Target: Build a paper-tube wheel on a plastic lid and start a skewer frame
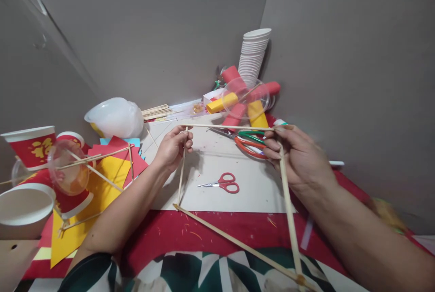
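Observation:
Between my hands hangs a four-sided frame of thin wooden sticks, held up over the table edge and my lap. My left hand pinches its far left corner, where a short stick runs down toward me. The far right corner sits in the closed fingers of my right hand. A thin stick spans the two hands along the far side. Below the frame, small red-handled scissors lie on a white board. Larger scissors with green and orange handles rest beside my right fingers, partly hidden by them.
At left stand red paper cups, a second stick structure and yellow paper. A white plastic bag and loose sticks lie behind. A red-and-yellow paper pinwheel shape and stacked white cups stand near the grey wall.

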`<state>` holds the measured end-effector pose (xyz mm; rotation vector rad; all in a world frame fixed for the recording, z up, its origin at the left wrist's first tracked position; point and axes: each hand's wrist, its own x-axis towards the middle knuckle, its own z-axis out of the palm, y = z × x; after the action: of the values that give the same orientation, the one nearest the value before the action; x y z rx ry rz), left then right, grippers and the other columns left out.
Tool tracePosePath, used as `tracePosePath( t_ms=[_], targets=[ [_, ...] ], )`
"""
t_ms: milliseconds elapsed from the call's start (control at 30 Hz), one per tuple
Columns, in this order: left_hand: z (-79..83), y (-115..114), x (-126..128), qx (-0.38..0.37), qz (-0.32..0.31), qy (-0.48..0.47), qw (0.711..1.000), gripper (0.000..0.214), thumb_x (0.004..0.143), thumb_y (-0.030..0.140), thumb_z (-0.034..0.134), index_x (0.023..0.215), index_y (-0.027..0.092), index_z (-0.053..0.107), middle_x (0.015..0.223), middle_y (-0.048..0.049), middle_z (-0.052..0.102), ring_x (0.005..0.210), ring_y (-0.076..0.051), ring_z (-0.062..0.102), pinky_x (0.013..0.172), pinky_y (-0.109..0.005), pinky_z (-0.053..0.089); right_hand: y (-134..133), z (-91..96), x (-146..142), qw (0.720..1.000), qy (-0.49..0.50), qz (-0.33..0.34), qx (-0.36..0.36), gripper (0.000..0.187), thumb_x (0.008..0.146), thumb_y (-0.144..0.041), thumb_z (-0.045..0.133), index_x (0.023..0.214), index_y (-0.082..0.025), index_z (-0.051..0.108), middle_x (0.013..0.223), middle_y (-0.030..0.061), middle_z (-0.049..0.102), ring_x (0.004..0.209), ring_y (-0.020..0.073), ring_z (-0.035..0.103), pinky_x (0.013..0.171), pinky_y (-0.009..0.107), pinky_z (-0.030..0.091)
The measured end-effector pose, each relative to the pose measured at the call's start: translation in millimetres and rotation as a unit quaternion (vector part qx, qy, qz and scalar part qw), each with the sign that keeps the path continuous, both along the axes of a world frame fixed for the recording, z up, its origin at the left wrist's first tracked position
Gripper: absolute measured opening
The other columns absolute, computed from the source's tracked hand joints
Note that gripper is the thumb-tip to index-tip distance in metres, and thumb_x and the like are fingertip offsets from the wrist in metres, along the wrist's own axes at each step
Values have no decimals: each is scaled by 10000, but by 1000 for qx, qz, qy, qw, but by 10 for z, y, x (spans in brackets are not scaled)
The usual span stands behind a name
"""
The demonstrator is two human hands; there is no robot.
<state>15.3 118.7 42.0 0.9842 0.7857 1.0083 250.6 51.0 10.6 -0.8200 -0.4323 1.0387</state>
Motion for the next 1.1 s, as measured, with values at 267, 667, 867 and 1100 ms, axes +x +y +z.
tracePosePath(
  t_ms=[267,667,867,1100],
  targets=[
    [-130,91,10,-9,31,-17,999,364,732,371,795,975,162,622,571,89,463,395,-16,318,384,-133,261,27,-60,-12,999,-29,13,1,142,585,-126,733,638,-181,613,617,-1,636,451,68,468,345,147,344],
    [-292,249,-44,-15,75,1,997,295,722,324,796,804,123,596,604,45,589,375,-5,351,343,-133,261,70,-78,-12,998,-25,41,-31,201,586,-223,764,690,-154,607,628,-8,649,460,66,513,369,147,374],
    [-346,307,-58,-30,81,23,996,187,798,260,714,907,122,651,556,59,546,353,-13,318,333,-138,255,108,-153,37,998,-26,44,-40,105,707,-222,693,747,-135,650,665,19,689,468,80,557,395,165,434],
    [-438,380,-73,-53,79,21,995,150,815,193,668,946,120,676,554,57,528,342,-8,311,331,-131,237,116,-140,45,995,0,70,-64,266,937,-272,482,839,-124,680,725,82,736,544,119,659,470,197,523]
  ],
)
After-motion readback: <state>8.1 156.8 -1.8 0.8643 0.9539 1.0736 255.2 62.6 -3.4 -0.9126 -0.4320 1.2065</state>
